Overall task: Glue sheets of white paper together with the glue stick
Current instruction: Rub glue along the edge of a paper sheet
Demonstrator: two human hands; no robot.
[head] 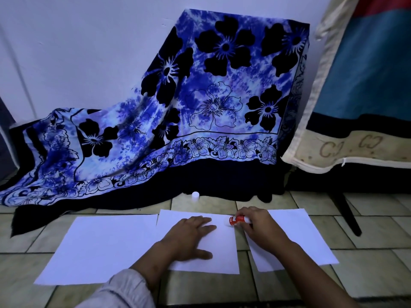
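Three white sheets lie side by side on the tiled floor: a left sheet (100, 247), a middle sheet (222, 256) and a right sheet (295, 232). The middle sheet overlaps the left sheet's right edge. My left hand (189, 236) presses flat on the middle sheet with fingers spread. My right hand (258, 225) grips a red glue stick (236, 219), tip pointing left onto the middle sheet's upper right edge. The stick's white cap (195, 196) stands on the floor beyond the sheets.
A blue flowered cloth (200, 107) drapes over something against the wall and spills onto the floor just behind the sheets. A cushion or mattress (355, 130) leans at the right, with a dark leg (347, 212) near the right sheet. Beige floor tiles (367, 278) surround the papers.
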